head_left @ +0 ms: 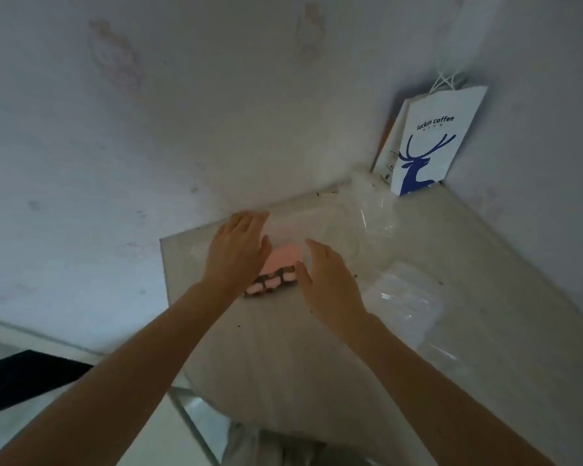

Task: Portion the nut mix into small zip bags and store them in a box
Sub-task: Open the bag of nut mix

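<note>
A pink packet (285,260) with a dark patterned lower edge lies on the pale table (283,348), near its far edge. My left hand (238,250) hovers over the packet's left side with straight fingers. My right hand (330,280) is just right of the packet, fingers straight, thumb near the packet's edge. Neither hand holds anything. A clear plastic box (404,301) sits to the right of my right hand. Clear zip bags (360,227) lie crumpled behind the packet. The picture is blurred, so I cannot tell whether either hand touches the packet.
A white paper carrier bag with a blue deer (431,142) leans in the far right corner against the wall. Small dark crumbs dot the table. The table's left edge drops to the floor, where a dark mat (24,381) lies.
</note>
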